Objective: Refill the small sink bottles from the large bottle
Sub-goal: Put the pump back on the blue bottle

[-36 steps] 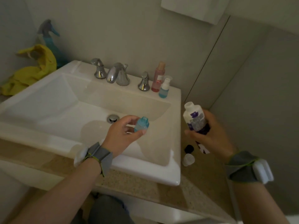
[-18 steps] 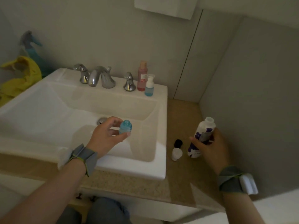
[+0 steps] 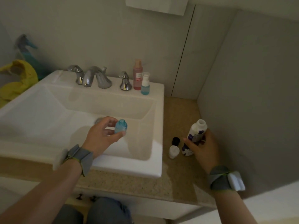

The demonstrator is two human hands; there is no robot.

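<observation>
Drain (image 3: pixel 98 120) half hidden behind L hand (image 3: pixel 103 136), blurred spray bottle (image 3: pixel 25 49).

Single head-worn view, angled forward and down, close over sink (image 3: pixel 155 159) and counter (image 3: pixel 181 180)

Left hand (image 3: pixel 103 135) holds a small blue bottle (image 3: pixel 120 126) over the sink (image 3: pixel 155 167) (uncapped); right hand (image 3: pixel 202 146) grips the large bottle (image 3: pixel 195 135).

Dim light falls on plain grey walls (image 3: pixel 97 29) meeting at a corner behind the speckled beige countertop (image 3: pixel 178 180). A white basin (image 3: pixel 155 159) sits on it, chrome faucet (image 3: pixel 95 78) along its back edge.
</observation>
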